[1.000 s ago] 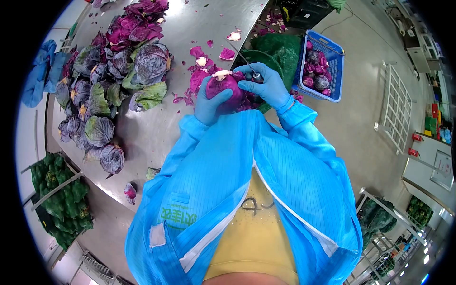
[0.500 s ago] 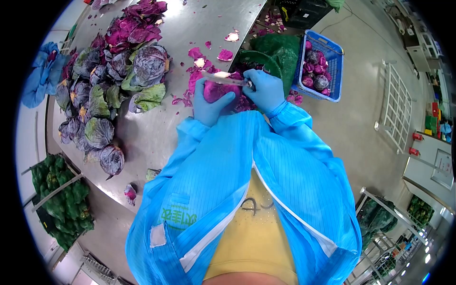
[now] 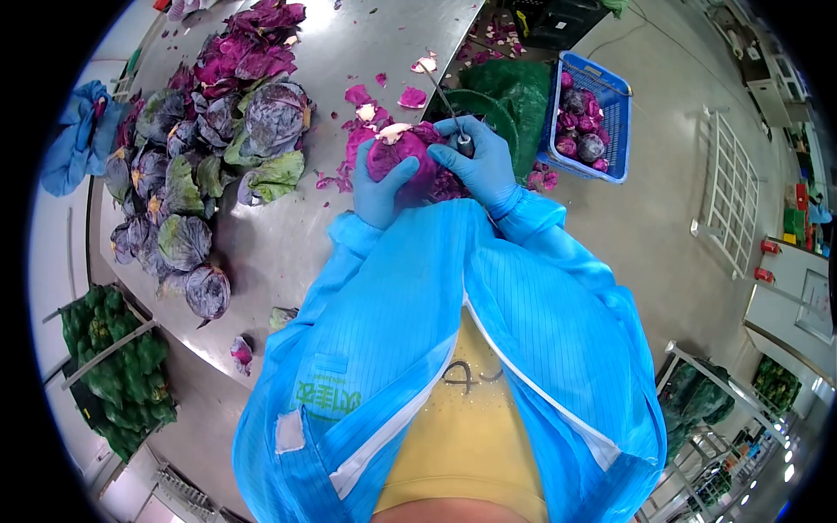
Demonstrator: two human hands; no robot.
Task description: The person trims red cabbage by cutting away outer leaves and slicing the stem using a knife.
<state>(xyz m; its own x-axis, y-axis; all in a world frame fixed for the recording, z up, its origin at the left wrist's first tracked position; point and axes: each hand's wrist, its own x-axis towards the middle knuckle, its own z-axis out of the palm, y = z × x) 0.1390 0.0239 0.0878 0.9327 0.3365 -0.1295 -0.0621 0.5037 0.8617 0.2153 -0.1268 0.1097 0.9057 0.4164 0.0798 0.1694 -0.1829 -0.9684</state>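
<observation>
My left hand (image 3: 380, 190), in a blue glove, is wrapped round a red cabbage (image 3: 403, 159) with a pale cut stem on top. Against the cabbage's right side sit the fingertips of my right hand (image 3: 485, 167), gloved too. That hand also grips a knife (image 3: 465, 144) by its dark handle, the thin blade pointing up and away to the left. Torn purple leaves (image 3: 357, 135) lie just beyond my left hand on the metal table (image 3: 288, 240).
Several whole red cabbages (image 3: 185, 242) and a heap of purple leaves (image 3: 248, 52) cover the table's left side. On the right, a blue crate (image 3: 616, 131) holds peeled cabbages, beside a green sack (image 3: 514, 96). A metal rack (image 3: 728, 187) stands farther right.
The knife has swung from lying across the cabbage's top to pointing up and away. My right hand's fingers have come onto the cabbage's side. My left hand keeps its hold.
</observation>
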